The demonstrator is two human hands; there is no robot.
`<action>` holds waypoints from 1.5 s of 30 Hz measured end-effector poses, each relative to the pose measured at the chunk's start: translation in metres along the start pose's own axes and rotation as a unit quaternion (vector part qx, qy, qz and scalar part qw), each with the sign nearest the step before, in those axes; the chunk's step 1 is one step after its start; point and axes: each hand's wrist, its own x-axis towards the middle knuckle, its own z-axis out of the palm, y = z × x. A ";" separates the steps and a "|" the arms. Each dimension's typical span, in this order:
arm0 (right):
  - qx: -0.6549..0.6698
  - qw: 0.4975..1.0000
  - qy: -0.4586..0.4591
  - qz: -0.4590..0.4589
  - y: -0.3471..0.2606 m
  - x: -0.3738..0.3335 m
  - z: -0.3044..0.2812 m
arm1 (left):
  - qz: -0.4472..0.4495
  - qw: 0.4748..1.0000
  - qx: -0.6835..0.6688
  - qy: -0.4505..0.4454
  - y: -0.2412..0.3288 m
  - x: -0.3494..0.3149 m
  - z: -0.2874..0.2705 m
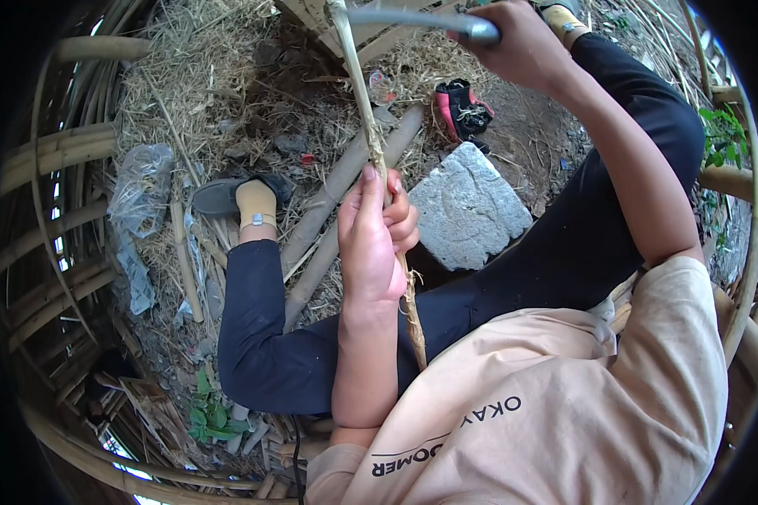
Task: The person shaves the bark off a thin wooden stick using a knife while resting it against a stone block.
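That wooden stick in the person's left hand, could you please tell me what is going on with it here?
The person's left hand holds the wooden stick, its fingers wrapped around it. The right hand grips a grey tool, blurred, its far end near the stick's upper part; whether they touch is hard to tell. A rough stone block lies between the person's legs.

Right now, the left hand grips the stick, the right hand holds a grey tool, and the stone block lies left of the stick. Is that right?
Not quite: the head view shows the stone block right of the stick. The rest stands.
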 end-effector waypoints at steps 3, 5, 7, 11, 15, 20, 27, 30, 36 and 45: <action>-0.029 0.996 -0.017 -0.078 -0.003 -0.012 0.022 | -0.003 1.000 0.007 0.002 0.001 0.003 0.002; -0.039 0.993 -0.091 -0.069 -0.016 -0.012 0.026 | -0.009 1.000 0.004 0.016 -0.003 0.004 -0.003; -0.024 0.992 -0.092 -0.087 -0.019 -0.016 0.034 | 0.000 0.999 0.017 0.028 -0.004 0.004 -0.002; -0.063 0.988 -0.130 -0.046 -0.018 -0.018 0.037 | 0.034 0.990 0.105 0.085 -0.017 0.000 0.015; -0.115 0.988 -0.094 -0.040 0.005 -0.005 0.042 | 0.013 0.990 0.102 0.091 -0.023 -0.002 0.020; -0.116 0.990 0.073 -0.017 0.031 0.029 0.014 | 0.012 0.997 0.074 0.036 -0.018 -0.003 0.017; -0.048 0.997 0.025 -0.051 0.019 0.008 0.032 | -0.017 1.000 0.023 0.008 -0.011 0.006 0.005; -0.074 0.986 0.003 -0.149 0.014 0.007 0.048 | -0.017 1.000 0.007 0.011 -0.007 0.008 0.001; -0.055 0.989 -0.077 -0.115 -0.004 -0.004 0.060 | 0.032 0.994 0.076 0.077 -0.018 0.003 0.004; -0.090 0.982 0.143 -0.081 0.023 0.024 0.030 | 0.059 0.991 0.114 0.043 -0.025 -0.011 0.025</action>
